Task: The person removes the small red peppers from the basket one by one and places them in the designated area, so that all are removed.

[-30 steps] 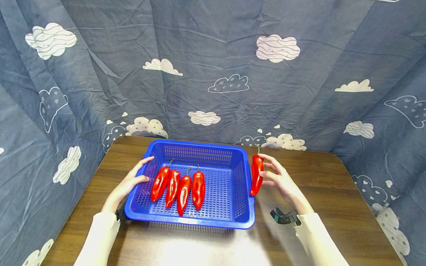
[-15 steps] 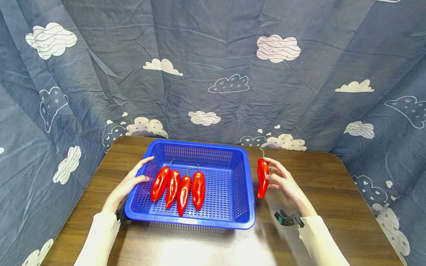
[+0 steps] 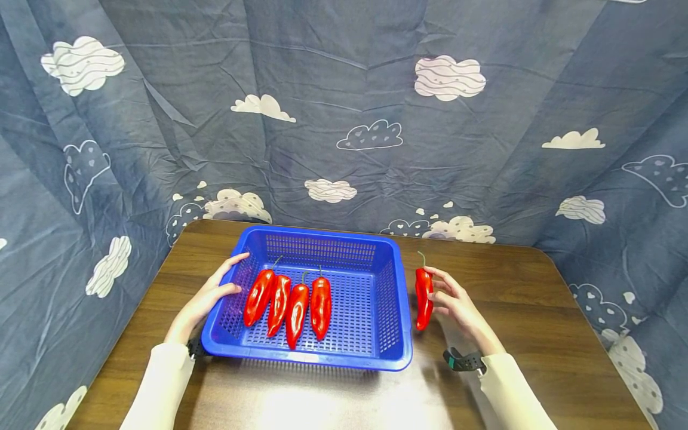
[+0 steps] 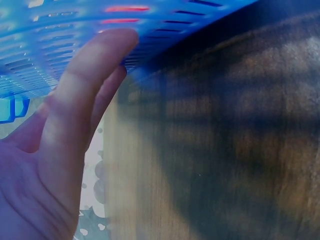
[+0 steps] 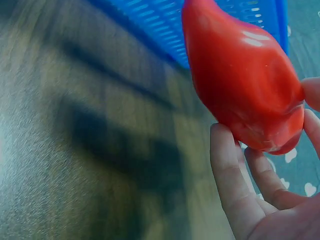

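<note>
My right hand [image 3: 454, 301] holds a long red pepper [image 3: 423, 298] by its side, between thumb and fingers. The pepper stands just outside the right wall of a blue plastic basket [image 3: 307, 358], its green stem pointing away. In the right wrist view the fingertips touch the blunt end of the pepper [image 5: 240, 75]. My left hand [image 3: 201, 301] rests against the basket's left side, fingers extended at the rim. The left wrist view shows straight fingers [image 4: 75, 100] at the slotted wall. Inside the basket, several red peppers [image 3: 321, 307] lie side by side in its left half.
The basket stands on a brown wooden table [image 3: 516, 310], whose near part shines with glare. A dark grey curtain [image 3: 344, 83] with white cloud prints hangs behind and at both sides. Each wrist carries a black strap, seen as the right wrist strap [image 3: 463, 361].
My right hand has carried its pepper rightward, away from the basket's right rim, then a little nearer to me. The left hand, basket and peppers inside it stay as they were.
</note>
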`<state>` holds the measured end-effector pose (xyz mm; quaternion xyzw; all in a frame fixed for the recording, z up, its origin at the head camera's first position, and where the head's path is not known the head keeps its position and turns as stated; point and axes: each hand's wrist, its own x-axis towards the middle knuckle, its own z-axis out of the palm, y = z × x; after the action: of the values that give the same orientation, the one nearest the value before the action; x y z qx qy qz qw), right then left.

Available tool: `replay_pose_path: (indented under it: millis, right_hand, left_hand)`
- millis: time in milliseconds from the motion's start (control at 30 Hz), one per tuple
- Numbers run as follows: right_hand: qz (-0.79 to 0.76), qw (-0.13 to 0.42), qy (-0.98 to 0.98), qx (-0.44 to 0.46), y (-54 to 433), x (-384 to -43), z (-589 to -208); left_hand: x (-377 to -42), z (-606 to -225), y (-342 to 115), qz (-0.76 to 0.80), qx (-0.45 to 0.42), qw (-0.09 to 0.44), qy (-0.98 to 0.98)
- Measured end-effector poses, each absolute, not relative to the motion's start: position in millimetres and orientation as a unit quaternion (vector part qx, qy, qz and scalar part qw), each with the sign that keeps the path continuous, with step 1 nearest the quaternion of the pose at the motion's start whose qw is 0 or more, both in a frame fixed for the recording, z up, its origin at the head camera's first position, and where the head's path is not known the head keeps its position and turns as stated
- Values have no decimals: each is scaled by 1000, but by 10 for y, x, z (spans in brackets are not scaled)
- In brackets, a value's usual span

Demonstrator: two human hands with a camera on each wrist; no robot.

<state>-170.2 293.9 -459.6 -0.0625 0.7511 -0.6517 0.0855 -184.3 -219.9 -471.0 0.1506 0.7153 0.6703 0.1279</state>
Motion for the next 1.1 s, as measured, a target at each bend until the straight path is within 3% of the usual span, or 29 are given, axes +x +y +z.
replay_pose_path:
  millis: [533, 1100]
  right_hand:
    - [-644, 105, 756, -48, 3032, -1715, -4871]
    - [-577, 99, 810, -32, 2883, -1713, -4779]
  left_hand:
    - [-1845, -4723, -2196, 667, 151, 121, 719]
    - [-1848, -4745, -2213, 659, 161, 113, 726]
